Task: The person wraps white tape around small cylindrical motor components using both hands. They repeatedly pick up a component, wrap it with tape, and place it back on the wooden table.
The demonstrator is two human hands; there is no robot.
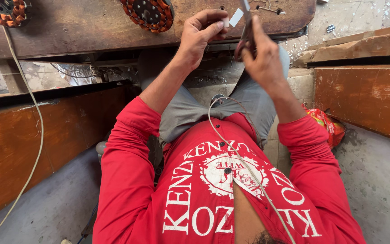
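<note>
My left hand [201, 36] pinches a small white strip of paper or tape [235, 18] between thumb and fingers, held up in front of the wooden workbench [82, 27]. My right hand [262, 56] grips a pair of scissors [247, 27] with dark handles, blades pointing up beside the white strip. Both arms wear red sleeves and are raised above my lap in grey trousers.
Two round motor stators wound with copper wire lie on the bench, one at the far left [6, 11], one near the middle [149, 13]. A pale cable [37, 135] hangs down on the left. A thin white cord [235, 153] runs over my shirt. A red packet [328, 126] sits at the right.
</note>
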